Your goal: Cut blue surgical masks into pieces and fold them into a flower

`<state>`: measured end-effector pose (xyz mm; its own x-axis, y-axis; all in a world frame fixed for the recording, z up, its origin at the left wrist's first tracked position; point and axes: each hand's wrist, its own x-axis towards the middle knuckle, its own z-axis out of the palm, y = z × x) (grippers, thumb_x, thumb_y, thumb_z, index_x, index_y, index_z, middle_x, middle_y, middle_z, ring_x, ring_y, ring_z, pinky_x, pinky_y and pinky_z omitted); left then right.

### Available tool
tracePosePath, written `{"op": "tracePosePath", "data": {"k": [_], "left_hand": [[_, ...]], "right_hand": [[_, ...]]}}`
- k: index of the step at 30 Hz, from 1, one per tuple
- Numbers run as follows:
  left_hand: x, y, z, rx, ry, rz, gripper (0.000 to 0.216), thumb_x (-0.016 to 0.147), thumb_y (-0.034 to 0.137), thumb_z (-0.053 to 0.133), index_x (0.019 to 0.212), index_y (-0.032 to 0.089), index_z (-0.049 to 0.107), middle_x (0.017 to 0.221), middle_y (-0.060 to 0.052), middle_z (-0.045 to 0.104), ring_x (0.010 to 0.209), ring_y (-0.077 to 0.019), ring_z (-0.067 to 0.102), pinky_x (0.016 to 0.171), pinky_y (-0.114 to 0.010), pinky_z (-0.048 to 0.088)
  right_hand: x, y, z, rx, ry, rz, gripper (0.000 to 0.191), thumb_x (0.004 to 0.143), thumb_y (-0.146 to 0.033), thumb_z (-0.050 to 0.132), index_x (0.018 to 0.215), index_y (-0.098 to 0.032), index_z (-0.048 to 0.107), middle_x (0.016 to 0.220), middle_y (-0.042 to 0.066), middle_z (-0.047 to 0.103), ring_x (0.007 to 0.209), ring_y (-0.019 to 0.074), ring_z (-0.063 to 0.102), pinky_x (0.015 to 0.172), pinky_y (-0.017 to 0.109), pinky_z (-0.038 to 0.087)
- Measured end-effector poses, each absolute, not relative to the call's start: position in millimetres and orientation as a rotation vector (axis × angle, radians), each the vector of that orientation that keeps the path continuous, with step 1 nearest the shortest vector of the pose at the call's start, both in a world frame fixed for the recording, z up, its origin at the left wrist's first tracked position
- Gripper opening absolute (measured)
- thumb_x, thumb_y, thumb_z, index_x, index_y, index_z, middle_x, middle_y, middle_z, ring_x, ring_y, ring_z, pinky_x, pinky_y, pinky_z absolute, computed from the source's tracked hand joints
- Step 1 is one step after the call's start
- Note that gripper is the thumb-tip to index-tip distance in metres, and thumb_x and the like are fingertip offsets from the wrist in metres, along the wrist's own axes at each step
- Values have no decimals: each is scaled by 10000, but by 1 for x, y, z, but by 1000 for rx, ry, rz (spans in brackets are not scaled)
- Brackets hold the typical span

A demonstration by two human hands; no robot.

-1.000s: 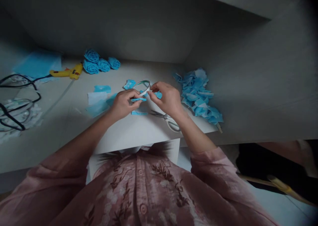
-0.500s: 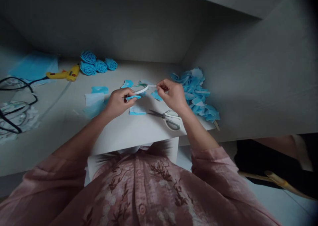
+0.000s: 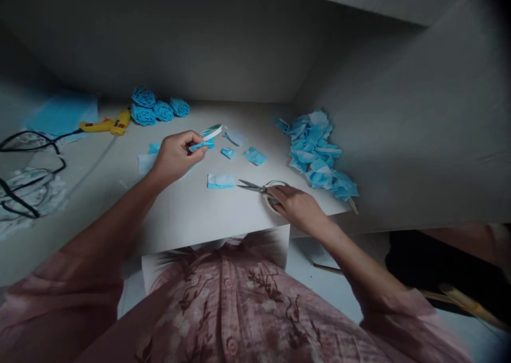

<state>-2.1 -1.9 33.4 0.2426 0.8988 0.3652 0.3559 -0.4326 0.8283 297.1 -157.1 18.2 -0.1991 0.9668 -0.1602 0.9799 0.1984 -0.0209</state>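
Note:
My left hand [image 3: 175, 155] is closed around a white tape roll [image 3: 211, 132] together with a small blue strip [image 3: 200, 146], held just above the white table [image 3: 191, 214]. My right hand [image 3: 297, 207] rests on the handles of the scissors [image 3: 259, 188], which lie flat near the table's front edge with the blades pointing left. A blue-and-white cut piece [image 3: 221, 180] lies just left of the blades. Two small blue scraps [image 3: 254, 156] lie between my hands.
A heap of blue cut pieces [image 3: 319, 155] sits against the right wall. Three blue rolled roses [image 3: 155, 107] and a yellow glue gun [image 3: 107, 124] lie at the back left. Black cables [image 3: 24, 171] loop at the far left. Another person's arm [image 3: 467, 235] shows at right.
My right hand let go of the tape end and dropped down to the scissors' handles. My left hand moved left and up a little, keeping the tape roll and blue strip.

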Motion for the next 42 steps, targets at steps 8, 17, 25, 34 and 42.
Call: {"op": "tracePosePath", "data": {"k": [8, 17, 25, 34, 42], "left_hand": [[-7, -10, 5, 1691, 1140, 1204, 101, 730, 250, 745, 705, 230, 649, 866, -33, 697, 815, -185, 629, 710, -297, 485], [-7, -19, -3, 1706, 1086, 1222, 141, 754, 328, 746, 752, 216, 661, 803, -24, 682, 728, -157, 590, 650, -290, 450], [-2, -25, 0, 1851, 1021, 1141, 183, 768, 373, 721, 762, 197, 672, 842, -54, 739, 759, -167, 631, 674, -285, 457], [-2, -24, -4, 1989, 908, 1123, 147, 800, 335, 671, 767, 192, 685, 780, -33, 736, 690, -146, 622, 627, -257, 455], [0, -26, -5, 1963, 905, 1116, 143, 787, 328, 682, 754, 189, 690, 754, -33, 721, 672, -143, 609, 611, -253, 444]], "right_hand": [[320, -140, 4, 2131, 2732, -421, 544, 853, -251, 677, 1392, -259, 609, 1269, 129, 720, 1161, 322, 708, 1002, 467, 591], [261, -111, 12, 2352, 2888, -395, 639, 887, -463, 715, 1470, -255, 558, 1307, 160, 702, 1236, 356, 659, 1076, 517, 528], [234, -81, 0, 2460, 2803, -394, 677, 884, -533, 724, 1462, -205, 598, 1241, 162, 709, 1019, 310, 726, 919, 445, 592], [235, -79, -2, 2455, 2875, -569, 597, 912, -573, 685, 1366, -185, 682, 1121, 123, 764, 866, 235, 702, 828, 363, 563], [236, -81, -5, 2467, 2925, -657, 592, 894, -571, 707, 1309, -150, 721, 1027, 103, 781, 793, 202, 658, 803, 327, 534]]}}
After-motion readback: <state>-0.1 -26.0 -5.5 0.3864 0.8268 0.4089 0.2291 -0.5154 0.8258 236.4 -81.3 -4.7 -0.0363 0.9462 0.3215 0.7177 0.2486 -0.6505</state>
